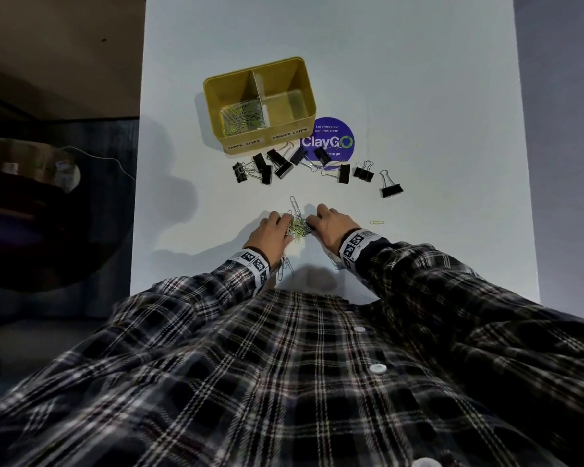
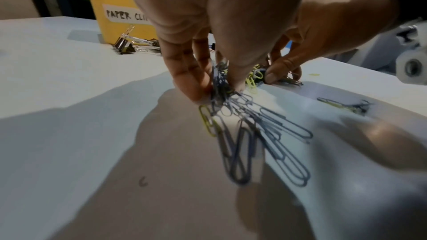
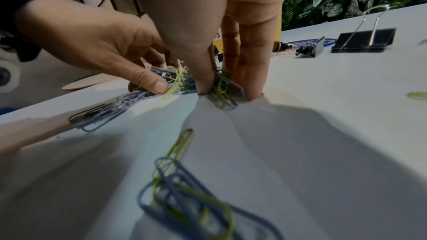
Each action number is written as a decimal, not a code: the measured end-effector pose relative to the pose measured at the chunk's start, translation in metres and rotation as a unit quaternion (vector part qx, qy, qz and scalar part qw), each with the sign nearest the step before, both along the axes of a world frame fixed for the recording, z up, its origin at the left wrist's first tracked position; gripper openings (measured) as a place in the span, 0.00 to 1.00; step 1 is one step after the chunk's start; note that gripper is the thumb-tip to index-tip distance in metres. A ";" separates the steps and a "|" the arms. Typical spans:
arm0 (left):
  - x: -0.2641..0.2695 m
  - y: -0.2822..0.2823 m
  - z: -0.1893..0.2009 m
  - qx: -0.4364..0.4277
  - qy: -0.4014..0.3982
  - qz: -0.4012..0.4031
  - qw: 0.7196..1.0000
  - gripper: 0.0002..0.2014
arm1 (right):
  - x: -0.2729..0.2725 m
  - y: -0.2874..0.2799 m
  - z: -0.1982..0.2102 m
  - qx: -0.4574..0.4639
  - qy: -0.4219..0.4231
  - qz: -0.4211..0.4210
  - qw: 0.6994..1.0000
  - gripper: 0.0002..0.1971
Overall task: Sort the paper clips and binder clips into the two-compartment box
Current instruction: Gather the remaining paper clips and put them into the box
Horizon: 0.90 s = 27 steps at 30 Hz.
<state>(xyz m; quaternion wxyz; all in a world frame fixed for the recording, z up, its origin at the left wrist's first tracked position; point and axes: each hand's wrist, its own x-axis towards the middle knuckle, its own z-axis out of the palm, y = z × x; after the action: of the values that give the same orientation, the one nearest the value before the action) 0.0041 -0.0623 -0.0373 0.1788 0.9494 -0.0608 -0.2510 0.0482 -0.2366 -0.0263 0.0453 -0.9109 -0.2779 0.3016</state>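
— Why are the paper clips [image 1: 297, 224] bunched on the tabletop [image 1: 418, 96]?
— A handful is being pinched by the left hand [image 1: 270, 230] and right hand [image 1: 331, 224], fingers curled, presumably for the yellow box [image 1: 213, 96]'s left compartment; binder clips [image 1: 280, 165] are left nearby.

Fingers [image 2: 184, 79] around bunched paper clips [image 2: 233, 109]
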 end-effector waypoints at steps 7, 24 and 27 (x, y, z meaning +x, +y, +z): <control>0.004 0.004 -0.004 -0.081 -0.027 0.084 0.993 0.09 | 0.003 -0.008 0.011 0.018 0.013 -0.046 0.999 0.11; 0.138 0.075 0.104 -0.182 -0.147 0.271 0.934 0.06 | 0.011 -0.016 0.056 0.098 0.041 -0.119 0.987 0.11; 0.182 0.090 0.110 -0.156 -0.211 0.272 0.926 0.07 | 0.018 -0.002 0.070 0.106 0.041 -0.120 0.986 0.13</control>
<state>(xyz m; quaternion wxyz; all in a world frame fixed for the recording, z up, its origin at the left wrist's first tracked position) 0.1859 0.0277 0.0725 0.3693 0.9204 0.1255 0.0261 0.0661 -0.2389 0.0434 0.1886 -0.9146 -0.1950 0.3000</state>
